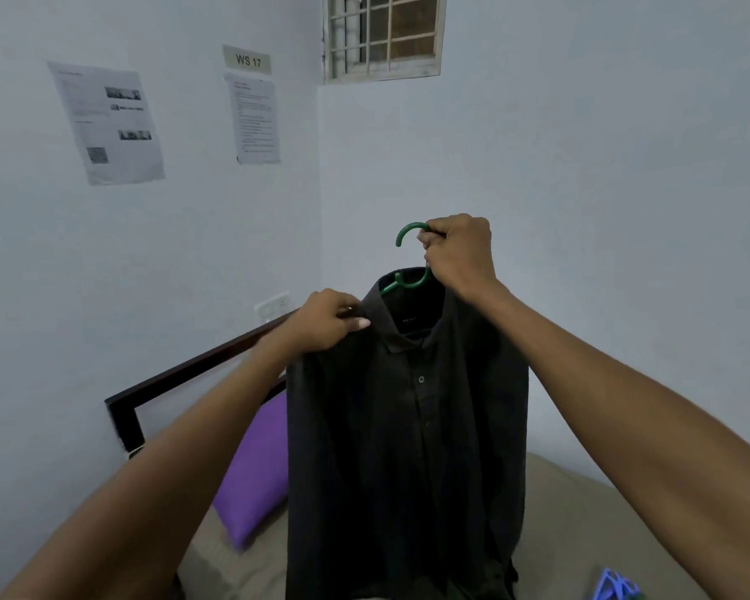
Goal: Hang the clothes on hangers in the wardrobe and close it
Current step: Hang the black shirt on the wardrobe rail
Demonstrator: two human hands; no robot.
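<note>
1. Right hand (457,253) grips the green hanger (408,257) at its hook, the hook opening leftward.
2. Left hand (328,320) pinches the shoulder of the dark shirt (408,448).
3. Shirt hangs vertically, collar up, above the bed (581,513), in front of the purple pillow (256,469).

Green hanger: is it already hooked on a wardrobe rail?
No, the right hand grips the green hanger by its hook in mid-air before a bare wall, while the left hand pinches the dark shirt at its shoulder.
</note>
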